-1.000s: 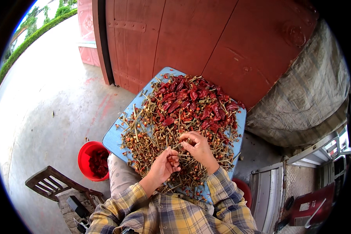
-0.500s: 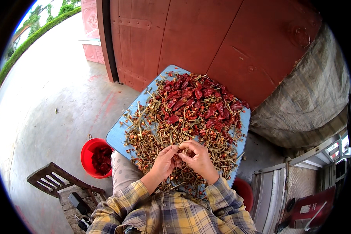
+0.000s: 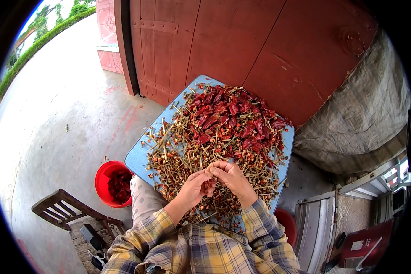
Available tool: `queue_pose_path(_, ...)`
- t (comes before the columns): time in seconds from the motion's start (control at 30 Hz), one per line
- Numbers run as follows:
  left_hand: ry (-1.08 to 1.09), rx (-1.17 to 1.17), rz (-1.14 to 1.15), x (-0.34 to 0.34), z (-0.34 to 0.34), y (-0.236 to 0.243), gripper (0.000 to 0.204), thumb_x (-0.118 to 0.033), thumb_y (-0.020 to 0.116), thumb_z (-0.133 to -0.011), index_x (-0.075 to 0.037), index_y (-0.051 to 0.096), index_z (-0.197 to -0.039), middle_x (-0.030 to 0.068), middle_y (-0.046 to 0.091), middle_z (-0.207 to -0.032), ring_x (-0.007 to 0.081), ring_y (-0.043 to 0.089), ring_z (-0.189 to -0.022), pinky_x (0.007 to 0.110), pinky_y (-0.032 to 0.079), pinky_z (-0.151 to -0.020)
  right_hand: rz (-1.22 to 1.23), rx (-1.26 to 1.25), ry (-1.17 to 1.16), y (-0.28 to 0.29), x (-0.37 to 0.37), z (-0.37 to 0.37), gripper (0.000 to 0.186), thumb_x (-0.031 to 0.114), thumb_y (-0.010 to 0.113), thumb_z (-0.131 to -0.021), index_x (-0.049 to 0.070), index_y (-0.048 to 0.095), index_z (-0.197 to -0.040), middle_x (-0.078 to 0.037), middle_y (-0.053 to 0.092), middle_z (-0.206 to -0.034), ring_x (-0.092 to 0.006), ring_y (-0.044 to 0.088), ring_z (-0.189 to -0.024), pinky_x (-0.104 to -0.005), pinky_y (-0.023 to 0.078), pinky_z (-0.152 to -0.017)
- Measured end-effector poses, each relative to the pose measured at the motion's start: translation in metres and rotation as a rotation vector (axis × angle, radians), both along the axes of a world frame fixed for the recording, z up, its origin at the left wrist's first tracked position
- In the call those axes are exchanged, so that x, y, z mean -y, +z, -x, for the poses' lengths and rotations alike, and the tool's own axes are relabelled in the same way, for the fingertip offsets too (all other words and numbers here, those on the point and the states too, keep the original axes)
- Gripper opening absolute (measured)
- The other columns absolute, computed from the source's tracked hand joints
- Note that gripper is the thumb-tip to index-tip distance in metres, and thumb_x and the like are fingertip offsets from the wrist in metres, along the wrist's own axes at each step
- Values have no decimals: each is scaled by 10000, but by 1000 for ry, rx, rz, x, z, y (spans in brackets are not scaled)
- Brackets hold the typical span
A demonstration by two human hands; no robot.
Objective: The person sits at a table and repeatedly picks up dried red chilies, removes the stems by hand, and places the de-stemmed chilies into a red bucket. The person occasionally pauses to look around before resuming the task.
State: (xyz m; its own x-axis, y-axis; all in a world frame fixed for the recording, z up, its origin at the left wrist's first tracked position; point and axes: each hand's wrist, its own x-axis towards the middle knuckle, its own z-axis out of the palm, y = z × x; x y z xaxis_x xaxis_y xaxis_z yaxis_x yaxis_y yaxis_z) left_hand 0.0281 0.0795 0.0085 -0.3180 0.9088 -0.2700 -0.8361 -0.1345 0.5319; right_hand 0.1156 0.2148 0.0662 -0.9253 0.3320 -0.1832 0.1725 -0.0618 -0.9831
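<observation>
Dried red peppers [image 3: 223, 114], too many to count, lie heaped on the far half of one blue bench [image 3: 139, 157], with more inside one red bucket [image 3: 103, 186] at left. Uncounted tan stems [image 3: 173, 166] cover the nearer part. One wooden chair [image 3: 65, 208] stands beside the bucket. Over the stems, the left hand's grip [image 3: 194, 188] and the right hand's grip [image 3: 234, 180] are pressed together, fingertips meeting; what they pinch, if anything, cannot be told. The peppers look dark red, glossy, wrinkled and flattened.
</observation>
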Motion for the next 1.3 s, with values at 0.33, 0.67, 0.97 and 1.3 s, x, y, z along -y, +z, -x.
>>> queue_pose_path(0.33, 3, 51, 18, 3, 1, 9, 149, -213, 531, -950, -66, 559, -949, 38, 558, -732, 138, 489, -594, 288, 403, -532, 179, -102, -192, -7, 5, -3, 151, 175, 646, -922, 24, 646, -917, 31, 560, -687, -24, 430, -522, -201, 329, -455)
queue_pose_path(0.67, -1, 79, 40, 2, 0, 3, 104, -103, 471, -909, -51, 554, -943, 60, 581, -750, 148, 500, -592, 298, 421, -531, -144, -211, -188, -2, 24, -7, 181, 209, 600, -955, 39, 634, -906, 23, 587, -746, -31, 471, -590, -223, 401, -522)
queue_pose_path(0.97, 6, -43, 64, 2, -5, -4, 110, -85, 432, -892, -47, 533, -912, 60, 566, -770, 148, 501, -591, 287, 419, -527, -260, -181, -173, -6, 33, -12, 182, 196, 567, -976, 24, 619, -949, -2, 583, -748, -49, 510, -623, -237, 431, -538)
queue_pose_path(1.3, 74, -57, 71, 2, -12, -6, 101, -78, 439, -886, -49, 535, -899, 49, 534, -736, 152, 485, -578, 284, 392, -500, -238, -184, -267, -13, 41, -13, 180, 200, 577, -969, 24, 609, -945, 15, 578, -699, -33, 506, -604, -224, 425, -526)
